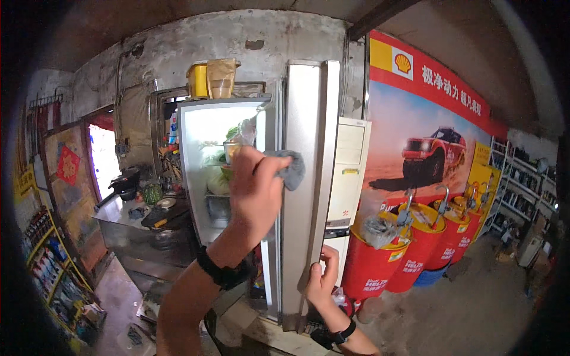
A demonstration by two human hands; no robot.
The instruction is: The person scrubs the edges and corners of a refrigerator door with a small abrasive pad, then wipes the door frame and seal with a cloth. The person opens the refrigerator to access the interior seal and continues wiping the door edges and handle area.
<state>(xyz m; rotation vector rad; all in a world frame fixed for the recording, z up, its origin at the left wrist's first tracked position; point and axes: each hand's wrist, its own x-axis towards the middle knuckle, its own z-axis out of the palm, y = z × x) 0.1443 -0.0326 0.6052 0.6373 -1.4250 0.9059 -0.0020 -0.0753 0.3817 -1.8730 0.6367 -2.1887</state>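
Note:
A refrigerator [196, 127] stands open in front of me, its lit shelves holding green vegetables [218, 184] and a clear plastic bag [245, 129]. Its tall silvery door [304, 130] is swung out, edge toward me. My left hand [255, 193], raised across the opening, pinches a grey cloth [292, 172] that lies against the upper half of the door. Lower down, my right hand [322, 277] has its fingers curled at the door's right edge, steadying on it. My left forearm and hand cover part of the shelves.
A yellow tub and a brown paper bag [221, 78] sit on top of the refrigerator. At left is a counter [119, 216] with pans and a green squash [152, 194]. A white cabinet [351, 148] and several red drums [374, 255] with pumps stand to the right.

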